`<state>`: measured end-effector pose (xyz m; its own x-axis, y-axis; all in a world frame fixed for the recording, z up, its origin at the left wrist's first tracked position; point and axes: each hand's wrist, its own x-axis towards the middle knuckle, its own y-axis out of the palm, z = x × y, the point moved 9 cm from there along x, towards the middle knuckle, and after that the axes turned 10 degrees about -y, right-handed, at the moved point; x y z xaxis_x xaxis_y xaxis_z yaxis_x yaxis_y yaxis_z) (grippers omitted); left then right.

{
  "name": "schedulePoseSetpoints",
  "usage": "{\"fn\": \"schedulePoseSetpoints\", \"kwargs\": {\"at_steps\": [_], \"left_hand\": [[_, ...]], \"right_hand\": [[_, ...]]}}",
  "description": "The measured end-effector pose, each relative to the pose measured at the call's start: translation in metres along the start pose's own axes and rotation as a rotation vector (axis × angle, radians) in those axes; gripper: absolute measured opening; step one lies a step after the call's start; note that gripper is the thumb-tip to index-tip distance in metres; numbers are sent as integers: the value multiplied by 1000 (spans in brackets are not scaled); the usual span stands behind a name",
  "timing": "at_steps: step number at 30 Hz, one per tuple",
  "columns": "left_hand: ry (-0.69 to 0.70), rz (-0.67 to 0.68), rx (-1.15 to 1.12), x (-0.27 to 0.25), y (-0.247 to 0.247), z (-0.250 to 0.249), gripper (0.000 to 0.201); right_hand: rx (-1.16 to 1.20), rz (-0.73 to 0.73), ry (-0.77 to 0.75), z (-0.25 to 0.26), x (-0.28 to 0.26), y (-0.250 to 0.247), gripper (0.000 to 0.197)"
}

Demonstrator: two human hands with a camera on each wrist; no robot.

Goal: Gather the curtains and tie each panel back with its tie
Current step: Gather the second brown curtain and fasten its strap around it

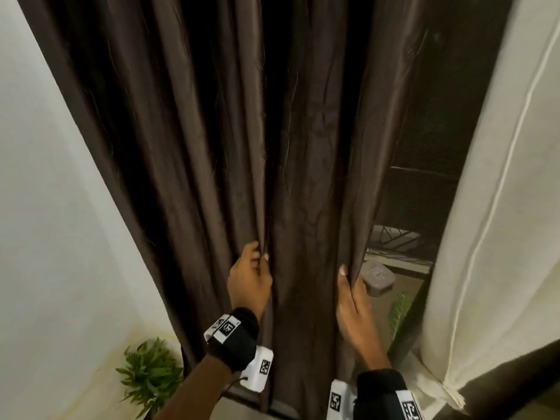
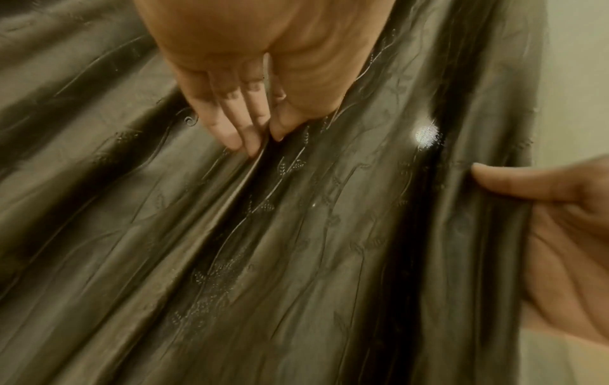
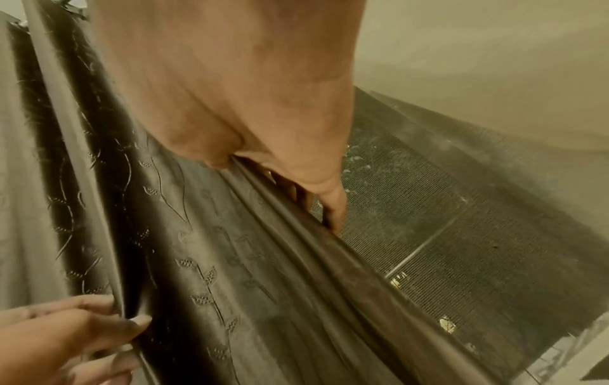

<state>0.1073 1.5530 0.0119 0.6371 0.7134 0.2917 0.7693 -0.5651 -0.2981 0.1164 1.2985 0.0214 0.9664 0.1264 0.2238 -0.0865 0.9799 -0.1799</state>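
Note:
A dark brown curtain [image 1: 212, 147] with a faint leaf pattern hangs in long folds down the middle of the head view. My left hand [image 1: 251, 274] pinches a fold of it between thumb and fingers, also seen close up as the left hand [image 2: 250, 125]. My right hand [image 1: 351, 286] grips the curtain's right edge, thumb in front and fingers behind; in the right wrist view the right hand [image 3: 296, 182] holds that bunched edge. A cream curtain panel [image 1: 500, 207] hangs at the right. No tie is in view.
A white wall [image 1: 45, 207] stands at the left with a green plant [image 1: 148, 374] at its foot. Behind the gap at the right are a dark mesh window screen [image 1: 430, 147], a grey lidded container [image 1: 378, 277] and another green plant [image 1: 400, 313].

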Motion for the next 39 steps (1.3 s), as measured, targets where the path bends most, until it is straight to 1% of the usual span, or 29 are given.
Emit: {"fn": "schedulePoseSetpoints", "kwargs": {"at_steps": [2, 5, 7, 9, 10, 11, 12, 13, 14, 15, 16, 17, 18, 19, 20, 21, 22, 23, 24, 25, 27, 28, 29, 31, 33, 35, 37, 38, 39], "left_hand": [[104, 4, 28, -12, 0, -6, 26], [348, 57, 146, -40, 7, -24, 38], [451, 163, 191, -52, 16, -30, 27], [467, 292, 184, -60, 22, -34, 22], [461, 339, 158, -62, 21, -35, 23], [482, 363, 136, -62, 17, -39, 22], [529, 353, 118, -61, 11, -44, 20], [565, 302, 86, -56, 1, -48, 19], [548, 211, 33, -45, -12, -45, 19], [466, 104, -39, -29, -26, -38, 20], [347, -13, -92, -12, -41, -29, 27], [218, -117, -118, 7, -53, -17, 41], [100, -180, -130, 24, -62, -8, 61], [5, -184, -146, 41, -63, 0, 84], [-59, -139, -173, 57, -59, 4, 103], [-96, -62, -216, 72, -52, 6, 116], [-105, 16, -260, 85, -43, 5, 123], [-101, 70, -284, 94, -33, 4, 124], [-99, 102, -295, 101, -26, 3, 117], [-102, 118, -304, 108, -22, 5, 104], [-85, 87, -285, 115, -23, 6, 74], [-73, 68, -272, 116, -29, 5, 65], [-59, 51, -258, 114, -35, 4, 59], [-16, 28, -222, 105, -49, 9, 56], [99, 51, -199, 80, -55, 7, 52], [244, 174, -182, 54, -55, -4, 42], [358, 363, -195, 34, -53, -19, 31], [385, 465, -196, 29, -54, -24, 31], [390, 562, -185, 25, -55, -27, 38]], "right_hand": [[4, -1, -39, 1, 10, 11, 73], [59, 51, -81, 6, 24, 39, 92], [75, 87, -120, 13, 36, 58, 99], [44, 68, -140, 16, 45, 67, 109], [33, 52, -145, 14, 49, 69, 109], [37, 45, -150, 14, 52, 71, 99], [60, 33, -151, 11, 55, 71, 85], [84, 20, -137, 8, 57, 69, 73], [94, 16, -111, 4, 59, 68, 67], [90, 8, -88, 1, 60, 65, 64], [82, 5, -79, -1, 61, 62, 65], [86, 5, -77, -2, 61, 61, 67], [96, 2, -65, -2, 60, 62, 70], [96, 4, -55, -2, 59, 63, 72], [92, 2, -47, -3, 58, 66, 72], [88, 2, -48, 0, 56, 70, 71], [86, -11, -50, 1, 57, 74, 67], [87, -30, -53, 4, 57, 75, 60], [81, -53, -58, 8, 57, 77, 54], [77, -77, -60, 12, 57, 82, 50], [86, -79, -55, 20, 57, 92, 47], [79, -78, -60, 25, 57, 97, 46], [63, -89, -71, 29, 57, 100, 45], [37, -134, -79, 34, 55, 107, 41], [34, -133, -64, 39, 48, 119, 44], [73, -77, -45, 45, 40, 141, 52], [166, -11, -100, 55, 34, 164, 55], [197, 2, -126, 59, 32, 173, 54], [204, -8, -159, 63, 32, 176, 53]]}}
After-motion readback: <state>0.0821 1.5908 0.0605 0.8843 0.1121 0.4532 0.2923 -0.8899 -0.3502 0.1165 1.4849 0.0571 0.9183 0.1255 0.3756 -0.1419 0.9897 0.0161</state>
